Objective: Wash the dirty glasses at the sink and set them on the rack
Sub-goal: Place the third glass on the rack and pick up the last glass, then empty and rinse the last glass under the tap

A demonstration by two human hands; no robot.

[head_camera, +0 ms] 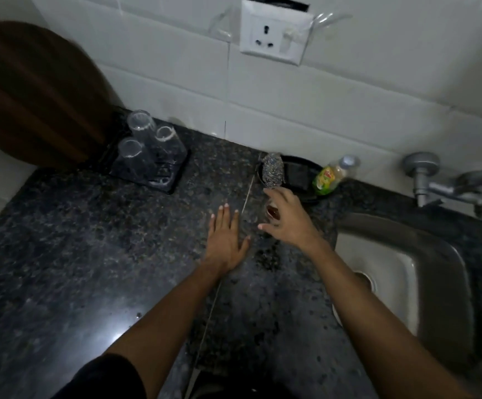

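Observation:
A dirty glass (272, 211) with brown liquid at its bottom stands on the dark granite counter (90, 254). My right hand (287, 218) curls around it from the right, fingers apart, and I cannot tell whether they touch it. My left hand (224, 237) rests flat on the counter just left of the glass, holding nothing. Three clear glasses (140, 131) stand upside down on the black rack (159, 171) at the back left. The steel sink (406, 272) is to the right.
A textured clear glass (272, 169) stands behind the dirty one, at the edge of a black round tray (306, 171). A green dish-soap bottle (331, 177) leans beside it. The tap (446, 185) juts from the wall above the sink. A brown round board (32, 96) leans at left.

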